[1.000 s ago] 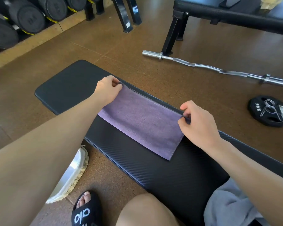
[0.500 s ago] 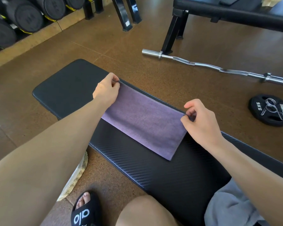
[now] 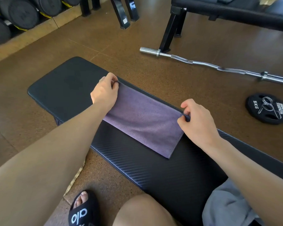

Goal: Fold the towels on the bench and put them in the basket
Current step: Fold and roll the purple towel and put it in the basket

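- The left hand [image 3: 104, 93] pinches the far left corner of the purple towel [image 3: 144, 118], thumb and fingers curled onto the cloth; a thin ring shows on one finger.
- The right hand [image 3: 198, 119] pinches the far right corner of the same towel, fingertips bunched on the hem.
- The towel lies flat across the black bench [image 3: 137, 162], its far edge along the bench's far side and its near right corner pointing toward the person.
- The left forearm covers the towel's near left part.
- Beside the bench's near edge, a sliver of woven basket [image 3: 77, 175] rim shows on the floor, mostly hidden under the left forearm.
- A black slide sandal [image 3: 82, 211] and a bare knee sit at the bottom; grey shorts [image 3: 224, 207] rest on the bench at the right.
- Beyond the bench, on the brown floor, a curl bar [image 3: 219, 68] lies well apart from the towel.
- Near it sits a 5 kg weight plate [image 3: 266, 108] with a spring collar on top.
- A second bench [image 3: 227, 12] stands behind the bar.
- Dumbbells [image 3: 23, 13] line the rack at the upper left.
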A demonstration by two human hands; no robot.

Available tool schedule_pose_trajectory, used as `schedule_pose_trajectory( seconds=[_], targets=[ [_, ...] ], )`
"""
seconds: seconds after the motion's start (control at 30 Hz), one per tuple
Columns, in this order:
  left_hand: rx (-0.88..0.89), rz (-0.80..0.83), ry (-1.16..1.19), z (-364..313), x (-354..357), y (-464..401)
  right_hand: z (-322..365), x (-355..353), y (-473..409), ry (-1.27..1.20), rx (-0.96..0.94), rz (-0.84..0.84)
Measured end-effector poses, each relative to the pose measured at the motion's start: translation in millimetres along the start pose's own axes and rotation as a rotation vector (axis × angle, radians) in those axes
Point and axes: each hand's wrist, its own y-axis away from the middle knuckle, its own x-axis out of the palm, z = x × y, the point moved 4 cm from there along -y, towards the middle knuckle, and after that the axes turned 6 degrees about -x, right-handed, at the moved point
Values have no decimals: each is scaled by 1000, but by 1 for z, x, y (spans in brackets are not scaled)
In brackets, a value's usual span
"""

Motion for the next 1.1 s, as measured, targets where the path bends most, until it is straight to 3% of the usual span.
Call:
schedule_pose_trajectory(
  seconds=[0.17, 0.3, 0.4, 0.47, 0.53, 0.63, 0.73, 0.93, 1.1],
  targets=[
    [69, -77, -48, 2, 5, 6, -5, -2, 1, -46, 107, 16],
    [142, -53, -195, -8, 2, 9, 0, -2, 2, 50, 62, 37],
    [401, -121, -305, -33, -12, 35, 26, -6, 5, 365, -116, -40],
    [651, -108, -287, -47, -15, 69, 60, -1, 14, 402, -294, -90],
    [740, 4, -346, -45, -10, 98, 87, 21, 29, 354, -380, -33],
    [563, 204, -523, -11, 1, 104, 89, 63, 49, 337, -293, 94],
    [415, 299, -500, 16, 4, 90, 67, 74, 61, 407, -229, 124],
    [301, 329, -524, 29, -7, 63, 51, 61, 82, 440, -146, 136],
    [387, 259, -697, 27, -5, 64, 75, 54, 60, 464, -155, 134]
  ],
)
